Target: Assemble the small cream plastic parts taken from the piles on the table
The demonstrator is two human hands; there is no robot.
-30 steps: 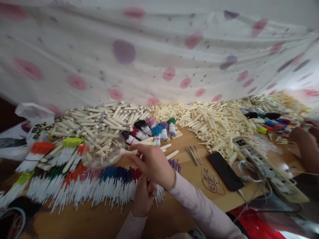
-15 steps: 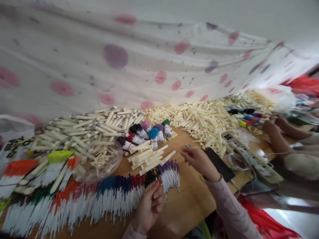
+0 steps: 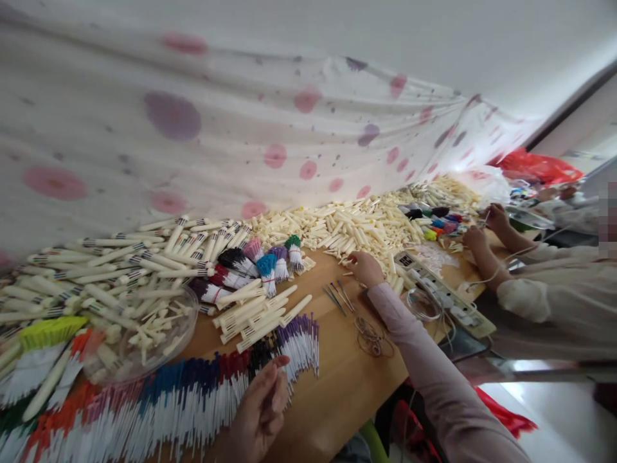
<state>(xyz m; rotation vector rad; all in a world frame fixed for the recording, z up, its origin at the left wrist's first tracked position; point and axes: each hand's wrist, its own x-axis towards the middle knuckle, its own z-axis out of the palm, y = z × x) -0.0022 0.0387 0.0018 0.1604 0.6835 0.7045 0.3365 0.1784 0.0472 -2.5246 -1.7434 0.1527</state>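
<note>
My left hand (image 3: 260,405) hovers over the near table edge with its fingers curled together. Whatever it may pinch is too small to make out. Beside it runs a long row of pen refills (image 3: 193,399) with white tubes and coloured ends. My right hand (image 3: 367,269) reaches to the edge of a heap of small cream plastic parts (image 3: 357,225); its fingers are bent together there, their tips partly hidden. Several cream pen barrels (image 3: 263,315) lie side by side between the hands. Banded bundles of refills (image 3: 267,267) stand behind them.
Thin pointed tools (image 3: 340,297) and rubber bands (image 3: 371,337) lie left of my right forearm. At right are a power strip (image 3: 443,296) and a co-worker's hands (image 3: 484,228). A clear tray (image 3: 187,331) of cream parts and many assembled pens (image 3: 116,257) fill the left.
My right hand has moved away from above the thin tools to the cream parts heap. The view has turned right. A dark flat object no longer shows beside my right forearm.
</note>
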